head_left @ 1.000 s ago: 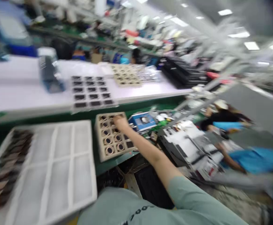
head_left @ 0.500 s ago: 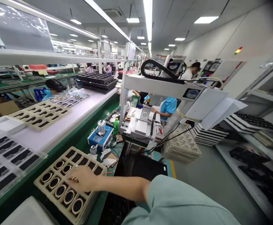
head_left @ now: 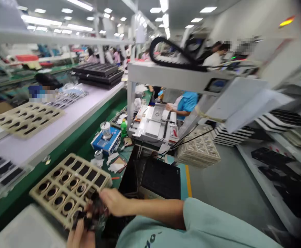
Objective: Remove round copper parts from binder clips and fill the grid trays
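Observation:
A beige compartment tray [head_left: 38, 198] lies on the green bench in front of me, on top of similar trays. Several round, gold-rimmed cases like watch cases [head_left: 58, 200] sit in two of its rows; the far row shows dark pads. At the tray's near right corner, my left hand [head_left: 81, 237] and my right hand [head_left: 115, 202] close around a dark, shiny bundle of small parts [head_left: 95, 210]. Motion blur hides what the parts are. My left fingers reach up its near side, while my right fingers curl at its right edge.
Beyond the tray stand a blue box [head_left: 109, 143] with a clear jar and a green bottle [head_left: 124, 128]. A white gantry machine [head_left: 165, 75] is ahead, with a co-worker in a blue sleeve [head_left: 188, 103] behind it. Stacked trays [head_left: 199, 148] stand at right; a white lid [head_left: 29, 229] lies lower left.
My right hand has moved from above the middle of the tray to its near right corner. My left hand and the dark bundle have come into view. The head view has shifted.

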### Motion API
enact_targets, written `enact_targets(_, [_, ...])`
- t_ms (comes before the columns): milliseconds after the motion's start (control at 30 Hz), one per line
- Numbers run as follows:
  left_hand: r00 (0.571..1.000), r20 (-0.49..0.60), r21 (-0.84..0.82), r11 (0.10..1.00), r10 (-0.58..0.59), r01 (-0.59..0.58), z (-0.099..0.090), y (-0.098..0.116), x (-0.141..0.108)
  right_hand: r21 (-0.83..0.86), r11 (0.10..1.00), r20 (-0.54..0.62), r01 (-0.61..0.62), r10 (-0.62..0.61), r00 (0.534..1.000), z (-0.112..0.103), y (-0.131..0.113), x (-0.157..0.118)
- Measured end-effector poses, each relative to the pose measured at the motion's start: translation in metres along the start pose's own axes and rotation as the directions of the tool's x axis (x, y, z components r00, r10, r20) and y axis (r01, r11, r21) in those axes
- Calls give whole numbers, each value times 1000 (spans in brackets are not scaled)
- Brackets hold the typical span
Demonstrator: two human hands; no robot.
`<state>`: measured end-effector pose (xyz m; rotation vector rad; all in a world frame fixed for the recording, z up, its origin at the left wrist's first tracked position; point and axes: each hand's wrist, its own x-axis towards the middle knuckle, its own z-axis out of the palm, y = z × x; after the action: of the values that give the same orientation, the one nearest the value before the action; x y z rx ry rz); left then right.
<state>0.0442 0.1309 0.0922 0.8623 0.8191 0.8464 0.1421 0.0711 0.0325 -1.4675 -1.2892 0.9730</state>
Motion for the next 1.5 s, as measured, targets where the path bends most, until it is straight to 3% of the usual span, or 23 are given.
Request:
enact_targets(67, [991,-128,-59,998,-30,22,-9,-16,-29,126,989,-75,-73,83,994,-7,9,-18])
enact_targets(133, [981,-183,-125,991,-61,39,-8,-29,-47,201,972,-136,-122,151,979,-12,14,-33])
enact_targets(267, [988,-117,-125,988,-101,86,-1,-43,-41,182,971,-158,-155,185,970,-25,14,-52])
enact_targets(367, [982,-145,-132,986,-117,98,0,-47,-37,83,987,-134,-138,149,980,-33,13,-62])
enact_targets(433, [982,-138,-110,987,-129,114,-1,-50,-38,51,991,-101,-122,127,987,-34,14,-66])
enact_targets(600, [978,-169,-85,991,-120,107,-7,-59,-42,167,971,139,-171,149,979,-32,22,-73])
enact_targets(733, [961,-220,-102,984,-165,145,-14,-67,-41,187,944,147,-271,246,958,-34,27,-84])
enact_targets(900, [956,-251,-74,988,-150,136,-13,-77,-39,407,815,323,-414,295,899,-41,36,-92])
enact_targets(1000, [968,-199,-56,988,-151,143,-3,-90,-38,310,832,378,-460,337,862,-35,39,-88])
enact_targets(1133, [963,-159,-46,975,-220,215,8,-102,-39,63,919,287,-388,356,889,-28,36,-85])
enact_targets(1233, [955,-137,-50,965,-264,259,10,-104,-39,38,923,282,-384,359,890,-36,38,-96])
enact_targets(1333, [947,-152,-73,959,-282,274,6,-103,-36,42,903,301,-428,397,867,-49,58,-113])
enact_targets(1400, [951,-185,-71,969,-247,238,1,-103,-35,13,858,270,-513,491,828,-55,82,-121])
enact_targets(1500, [953,-254,-11,986,-163,166,-12,-104,-34,-92,747,223,-658,659,718,-51,126,-120])
